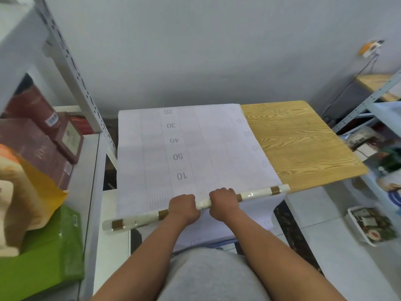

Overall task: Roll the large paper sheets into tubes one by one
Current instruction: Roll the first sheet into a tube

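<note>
A large white paper sheet [191, 148] printed with grid lines and numbers lies flat on a wooden table [299, 144], its near end hanging over the table's front edge. Across the sheet near that edge lies a long white rolled tube [138, 219] with brown tape bands. My left hand [183, 208] grips the tube just left of its middle. My right hand [223, 203] grips it just right of the middle. Both fists sit knuckles-up, close together.
A white metal shelf [86, 101] stands at the left with dark red boxes [39, 135], a yellow bag and a green box [43, 257]. Another shelf rack [373, 109] with clutter stands at the right. A white tray [368, 227] sits on the tiled floor.
</note>
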